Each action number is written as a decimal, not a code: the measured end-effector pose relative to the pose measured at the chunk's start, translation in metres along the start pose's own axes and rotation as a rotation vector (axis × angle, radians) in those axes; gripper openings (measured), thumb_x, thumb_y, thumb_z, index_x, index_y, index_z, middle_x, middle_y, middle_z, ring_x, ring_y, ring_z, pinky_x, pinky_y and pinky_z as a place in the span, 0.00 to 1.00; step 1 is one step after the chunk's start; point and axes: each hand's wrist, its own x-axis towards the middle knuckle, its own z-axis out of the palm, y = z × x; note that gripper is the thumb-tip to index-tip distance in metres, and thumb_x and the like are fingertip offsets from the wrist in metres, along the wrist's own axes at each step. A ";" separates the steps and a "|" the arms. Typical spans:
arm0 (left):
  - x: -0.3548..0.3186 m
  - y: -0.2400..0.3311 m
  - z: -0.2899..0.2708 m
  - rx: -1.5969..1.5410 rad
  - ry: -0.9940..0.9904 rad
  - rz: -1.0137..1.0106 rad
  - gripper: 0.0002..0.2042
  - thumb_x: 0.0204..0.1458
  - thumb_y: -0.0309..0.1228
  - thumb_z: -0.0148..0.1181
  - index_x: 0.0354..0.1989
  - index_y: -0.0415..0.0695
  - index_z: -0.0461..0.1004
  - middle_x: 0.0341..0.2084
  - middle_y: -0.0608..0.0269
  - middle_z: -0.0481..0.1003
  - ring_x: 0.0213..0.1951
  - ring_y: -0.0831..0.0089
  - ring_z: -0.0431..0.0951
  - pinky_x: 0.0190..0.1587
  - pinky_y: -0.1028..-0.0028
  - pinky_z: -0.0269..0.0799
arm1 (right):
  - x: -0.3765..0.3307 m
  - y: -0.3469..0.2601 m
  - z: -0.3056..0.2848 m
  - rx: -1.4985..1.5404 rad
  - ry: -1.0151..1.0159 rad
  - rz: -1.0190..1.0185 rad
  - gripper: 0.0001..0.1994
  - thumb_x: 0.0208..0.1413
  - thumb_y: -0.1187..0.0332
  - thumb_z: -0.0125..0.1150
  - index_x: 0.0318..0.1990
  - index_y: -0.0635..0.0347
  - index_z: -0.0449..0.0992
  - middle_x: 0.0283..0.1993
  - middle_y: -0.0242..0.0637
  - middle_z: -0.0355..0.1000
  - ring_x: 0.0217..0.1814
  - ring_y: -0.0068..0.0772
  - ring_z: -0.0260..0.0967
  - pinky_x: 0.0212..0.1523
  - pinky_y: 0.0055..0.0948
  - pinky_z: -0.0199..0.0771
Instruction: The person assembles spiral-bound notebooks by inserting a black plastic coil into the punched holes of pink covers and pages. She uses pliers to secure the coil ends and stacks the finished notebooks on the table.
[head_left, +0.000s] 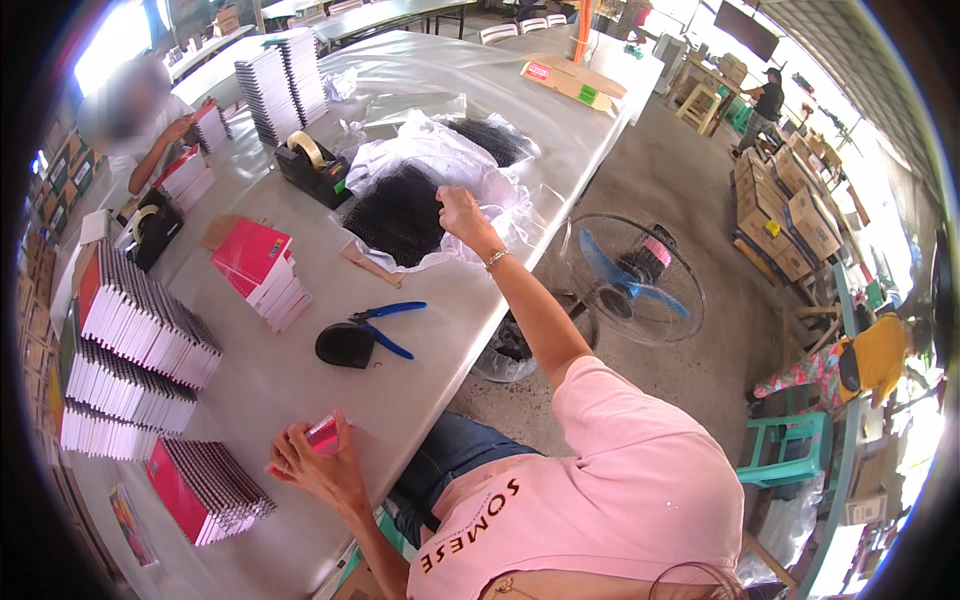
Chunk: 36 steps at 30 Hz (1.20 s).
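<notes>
My left hand [322, 462] is closed around a small red-covered notebook [322, 434] near the table's front edge. My right hand [464, 216] is raised at the edge of a heap of black spiral binding coils [398, 215], its fingers pinched together. Whatever they hold is too small to make out. White wrapping paper [430, 145] lies crumpled open around the coils. Between my hands are blue-handled pliers [388, 330], their jaws by a rounded black object [345, 346]. A stack of loose red-covered booklets [262, 270] lies farther left.
Tall stacks of spiral-bound notebooks [150, 310] stand at the left, with a shorter one [205, 492] nearer. A tape dispenser [312, 170] stands by the coils. Across the table a person [150, 115] handles notebooks. Right of the table are a fan [635, 275] and a green stool [785, 445].
</notes>
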 end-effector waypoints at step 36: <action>-0.003 0.001 0.000 0.062 0.002 -0.005 0.22 0.44 0.49 0.70 0.36 0.47 0.70 0.39 0.60 0.68 0.53 0.56 0.66 0.60 0.42 0.54 | 0.004 -0.024 -0.010 -0.232 -0.284 0.241 0.26 0.46 0.79 0.57 0.57 0.70 0.62 0.55 0.66 0.65 0.57 0.67 0.65 0.58 0.59 0.67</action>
